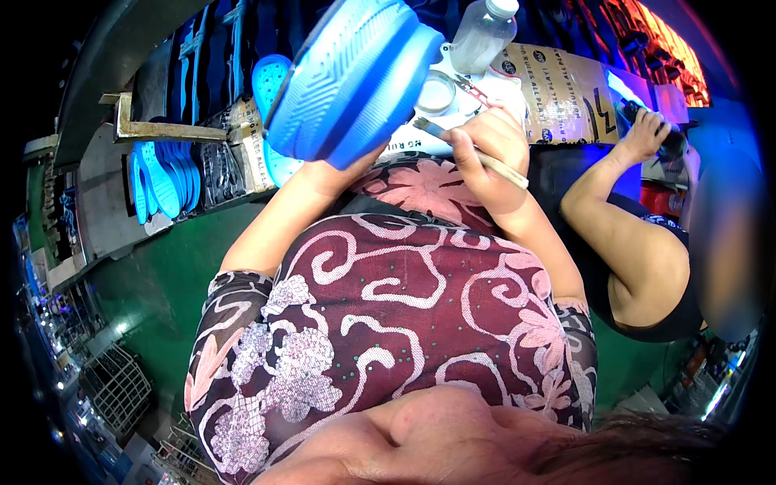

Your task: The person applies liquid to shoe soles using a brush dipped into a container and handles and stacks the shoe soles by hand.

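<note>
My left hand [346,173] is closed on the lower edge of a bright blue shoe [343,89], its zigzag-patterned side toward me; most of those fingers are behind it. Pinched in my right hand [493,145] is a brush [503,169] with a pale handle, its bristles pointing left, close to the shoe's right side. Just beyond the brush stands a small round open tub [436,92] with whitish contents. A red-handled tool [472,89] lies beside the tub. Farther back is a clear plastic bottle [482,36] with a white cap.
Blue soles [164,179] are stacked at the left, near a wooden bar [166,131]. Other blue pieces [271,79] lie behind the held shoe. Brown printed cardboard [558,93] covers the bench to the right. A co-worker's arm [602,178] works at the far right.
</note>
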Available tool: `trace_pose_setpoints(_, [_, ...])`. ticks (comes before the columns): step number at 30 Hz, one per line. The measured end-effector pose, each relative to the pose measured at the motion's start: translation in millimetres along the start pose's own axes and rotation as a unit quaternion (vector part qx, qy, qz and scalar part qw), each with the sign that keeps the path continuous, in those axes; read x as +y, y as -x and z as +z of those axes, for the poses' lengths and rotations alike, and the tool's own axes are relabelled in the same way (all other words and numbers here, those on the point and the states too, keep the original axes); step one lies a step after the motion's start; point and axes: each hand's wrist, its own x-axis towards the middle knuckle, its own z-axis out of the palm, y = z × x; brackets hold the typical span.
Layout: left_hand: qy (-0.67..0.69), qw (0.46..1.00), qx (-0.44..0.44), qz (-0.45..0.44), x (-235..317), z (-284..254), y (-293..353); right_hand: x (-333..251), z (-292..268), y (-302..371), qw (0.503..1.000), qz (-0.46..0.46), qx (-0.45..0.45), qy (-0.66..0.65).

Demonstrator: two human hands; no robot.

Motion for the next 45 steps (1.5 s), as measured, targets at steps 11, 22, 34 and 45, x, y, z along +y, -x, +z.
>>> trace_pose_setpoints(11, [0.472,0.819,-0.061,-0.320,17,-64,-70,28,-36,32,0.971,0.121,0.201,-0.037])
trace_pose_setpoints(22, [0.745,0.557,-0.327,-0.168,37,92,-339,2,-35,45,0.956,0.172,0.239,-0.001])
trace_pose_setpoints(34, [0.609,0.725,-0.202,-0.250,-2,3,-204,20,-29,46,0.962,0.159,0.224,0.004])
trace_pose_setpoints(45, [-0.029,0.685,0.386,-0.617,-210,-272,257,3,-4,21,0.954,0.241,0.125,-0.127])
